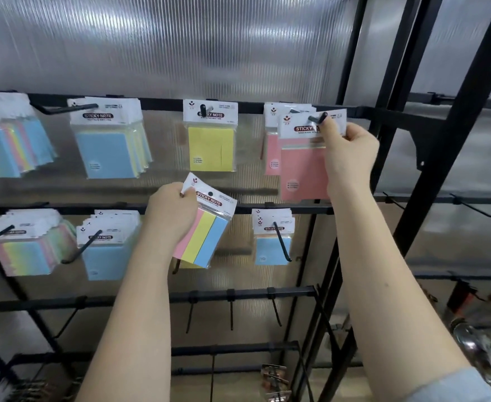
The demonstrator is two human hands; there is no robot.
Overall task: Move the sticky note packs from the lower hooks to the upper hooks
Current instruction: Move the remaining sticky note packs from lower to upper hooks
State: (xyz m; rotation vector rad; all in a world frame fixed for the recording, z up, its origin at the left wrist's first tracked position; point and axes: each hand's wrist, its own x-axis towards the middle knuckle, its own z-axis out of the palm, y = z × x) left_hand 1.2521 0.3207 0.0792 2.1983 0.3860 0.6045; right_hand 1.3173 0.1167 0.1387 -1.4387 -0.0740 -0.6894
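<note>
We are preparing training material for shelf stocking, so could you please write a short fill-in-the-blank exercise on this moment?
1. The right hand holds a ____ sticky note pack at an upper hook.
2. The left hand grips a striped pack coloured pink, yellow and ____.
3. The single pack on the upper middle hook is ____.
4. The lower hook below the right hand carries ____ packs.

Missing words: pink; blue; yellow; blue

One head-worn wide view looks forward and slightly up at a rack of hooks, close, at arm's reach; both forearms rise from the frame's bottom edge.
</note>
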